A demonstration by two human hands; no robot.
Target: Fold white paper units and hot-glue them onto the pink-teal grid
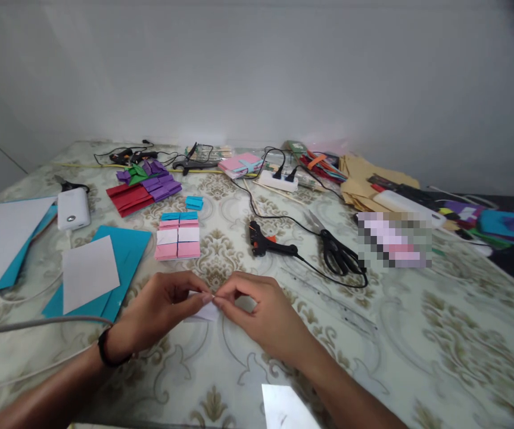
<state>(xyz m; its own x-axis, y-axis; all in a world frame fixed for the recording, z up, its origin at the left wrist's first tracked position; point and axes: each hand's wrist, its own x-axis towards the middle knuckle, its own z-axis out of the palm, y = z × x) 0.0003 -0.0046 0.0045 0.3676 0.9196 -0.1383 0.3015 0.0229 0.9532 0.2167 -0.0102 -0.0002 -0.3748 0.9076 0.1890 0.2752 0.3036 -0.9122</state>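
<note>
Thumb and fingers of my left hand (167,304) pinch a small piece of white paper (205,311) just above the patterned tablecloth. My right hand (257,304) meets it there, thumb and forefinger pinched at the paper's upper right edge. Most of the paper is hidden behind the left fingers. Beyond my hands lie folded pink, white and blue paper strips (178,235) in two columns. A black glue gun (270,241) rests on its side past my right hand, and a clear ruler (328,301) lies to the right of that hand.
Black scissors (335,244) lie right of the glue gun, whose cord loops around them. Blue sheets (131,244), a white sheet (90,274) and a power bank (74,208) are at left. Behind are red folded paper (131,198) and a power strip (278,180). White paper (287,408) lies nearest me.
</note>
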